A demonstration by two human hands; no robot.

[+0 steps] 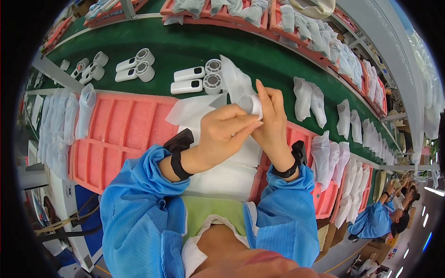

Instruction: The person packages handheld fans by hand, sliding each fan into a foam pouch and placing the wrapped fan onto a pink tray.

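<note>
In front of me, both hands work at a thin white translucent bag (pixel 235 76) that stands up between them. A white rounded end (pixel 251 105) shows at its lower part; whether it is a device inside or folded bag, I cannot tell. My left hand (pixel 225 132) is closed, thumb and fingertips pinched at the bag's lower edge. My right hand (pixel 271 116) curls round the bag's right side, its index finger pointing up. Just left of the bag lie two white handheld devices (pixel 187 87) with round grilled heads and dark oval panels. Below my hands spreads a pile of white bags (pixel 222 178).
A pink divided foam tray (pixel 125 134) lies at left, with wrapped pieces (pixel 58 120) on its far left side. More white devices (pixel 134 67) sit on the green belt (pixel 181 44). Wrapped pieces (pixel 308 99) stand at right. Loaded pink trays (pixel 222 21) line the back. A co-worker (pixel 378 220) sits at far right.
</note>
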